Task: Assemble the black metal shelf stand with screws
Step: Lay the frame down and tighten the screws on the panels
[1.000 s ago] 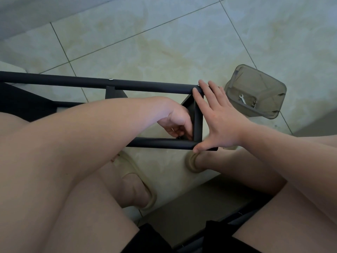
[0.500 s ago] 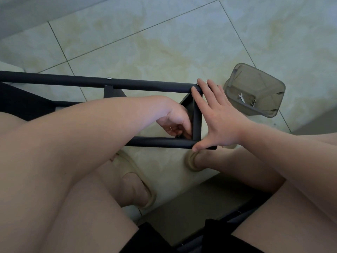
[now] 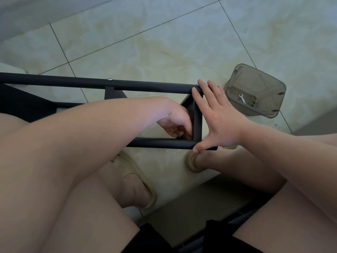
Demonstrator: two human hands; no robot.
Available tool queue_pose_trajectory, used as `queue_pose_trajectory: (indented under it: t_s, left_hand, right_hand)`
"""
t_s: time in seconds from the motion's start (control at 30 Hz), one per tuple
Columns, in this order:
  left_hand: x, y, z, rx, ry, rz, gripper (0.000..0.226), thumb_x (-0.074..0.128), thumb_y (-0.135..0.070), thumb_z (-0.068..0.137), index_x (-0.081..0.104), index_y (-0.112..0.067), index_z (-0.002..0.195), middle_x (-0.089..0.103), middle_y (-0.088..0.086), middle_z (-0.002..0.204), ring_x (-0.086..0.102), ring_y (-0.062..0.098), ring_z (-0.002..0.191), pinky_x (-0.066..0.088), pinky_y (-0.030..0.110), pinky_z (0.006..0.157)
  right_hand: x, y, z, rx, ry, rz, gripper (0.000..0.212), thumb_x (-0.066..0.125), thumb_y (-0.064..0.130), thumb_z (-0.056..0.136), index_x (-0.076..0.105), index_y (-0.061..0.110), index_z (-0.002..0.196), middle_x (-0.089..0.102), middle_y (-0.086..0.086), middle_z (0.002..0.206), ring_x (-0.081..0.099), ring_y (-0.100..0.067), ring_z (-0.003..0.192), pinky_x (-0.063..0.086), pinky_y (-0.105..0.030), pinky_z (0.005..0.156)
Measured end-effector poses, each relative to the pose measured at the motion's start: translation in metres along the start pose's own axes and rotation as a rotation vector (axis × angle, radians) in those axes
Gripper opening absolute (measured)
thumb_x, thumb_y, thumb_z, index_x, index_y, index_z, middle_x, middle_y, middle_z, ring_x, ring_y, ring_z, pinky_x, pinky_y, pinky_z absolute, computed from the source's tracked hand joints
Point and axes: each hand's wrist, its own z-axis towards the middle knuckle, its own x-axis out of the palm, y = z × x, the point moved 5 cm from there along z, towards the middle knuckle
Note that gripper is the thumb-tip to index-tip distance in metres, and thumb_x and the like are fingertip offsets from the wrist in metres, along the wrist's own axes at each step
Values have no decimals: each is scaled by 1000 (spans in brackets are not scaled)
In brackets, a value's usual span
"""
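Your right hand (image 3: 217, 121) lies flat and wide open against the end of the black metal tubular shelf stand (image 3: 145, 87), with its fingertips on the upper tube and its thumb on the lower. Your left hand (image 3: 176, 123) is curled inside the frame at the lower corner; whether it holds anything cannot be told. The stand runs left to right before your knees, over the pale tiled floor (image 3: 164, 42). Near its right end, a smoky translucent plastic tub (image 3: 264, 84) holds a small silver spanner (image 3: 242, 98).

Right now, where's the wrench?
Head view, right side: the wrench lies inside the clear plastic container on the floor, just right of the right hand.
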Motion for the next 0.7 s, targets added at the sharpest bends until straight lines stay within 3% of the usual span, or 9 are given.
queue_pose_trajectory:
  t_s: [0.2, 0.33, 0.47, 0.7]
  left_hand:
    - [-3, -2, -1, 17, 2, 14, 17, 64, 2, 89, 63, -11, 100, 59, 3, 79, 45, 11, 62, 43, 24, 68]
    - [-3, -1, -3, -4, 19, 15, 10, 63, -8, 92, 67, -13, 100, 65, 0, 85, 44, 10, 61, 43, 24, 69]
    - [-2, 1, -2, -9, 6, 2, 7, 65, -8, 91, 68, -15, 91, 68, -2, 75, 43, 10, 60, 43, 22, 65]
    - [-3, 0, -1, 10, -10, 8, 14, 66, -1, 88, 66, -11, 98, 66, 0, 75, 45, 10, 60, 43, 22, 66]
  right_hand:
    - [-1, 0, 0, 2, 0, 4, 156, 51, 98, 49, -10, 7, 160, -18, -19, 166, -20, -39, 153, -13, -47, 123]
    - [-1, 0, 0, 1, 0, 0, 156, 52, 97, 49, -10, 6, 160, -18, -20, 166, -19, -40, 153, -10, -49, 124]
    - [-1, 0, 0, 2, 10, -2, 156, 54, 97, 50, -11, 6, 160, -20, -19, 166, -21, -40, 153, -10, -50, 125]
    - [-2, 2, -1, 5, 16, -8, 157, 57, 96, 51, -12, 7, 160, -20, -19, 166, -22, -39, 152, -10, -50, 125]
